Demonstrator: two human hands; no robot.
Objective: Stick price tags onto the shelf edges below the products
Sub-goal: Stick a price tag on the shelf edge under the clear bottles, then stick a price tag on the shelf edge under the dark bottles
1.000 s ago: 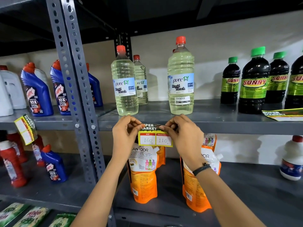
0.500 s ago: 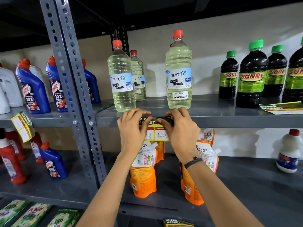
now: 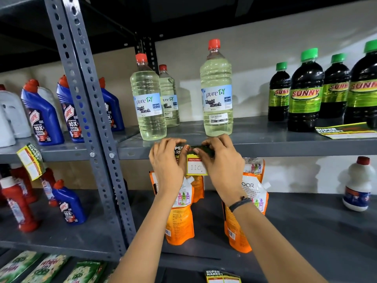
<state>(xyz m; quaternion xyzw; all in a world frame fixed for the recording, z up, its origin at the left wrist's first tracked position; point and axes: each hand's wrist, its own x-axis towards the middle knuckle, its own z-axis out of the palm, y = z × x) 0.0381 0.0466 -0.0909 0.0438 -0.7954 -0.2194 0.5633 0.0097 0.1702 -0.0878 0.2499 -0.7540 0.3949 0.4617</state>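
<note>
A yellow and black price tag (image 3: 194,166) reading 110 hangs against the front edge of the grey shelf (image 3: 285,149), just below the clear liquid bleach bottles (image 3: 217,99). My left hand (image 3: 166,160) covers the tag's left half, thumb pressing its black top strip. My right hand (image 3: 221,160) presses the top strip from the right, fingertips meeting the left thumb. The tag's left price box is hidden behind my left hand.
Another tag (image 3: 30,161) hangs from the left shelf edge under blue cleaner bottles (image 3: 43,117). A loose tag sheet (image 3: 344,130) lies by the dark green-capped bottles (image 3: 306,92). Orange pouches (image 3: 180,217) stand below. A grey perforated upright (image 3: 89,123) divides the bays. More tags (image 3: 222,276) sit lower down.
Both hands raised the tag from below the shelf up onto its front edge and closed in over its top strip. The left hand now covers the 160 box.
</note>
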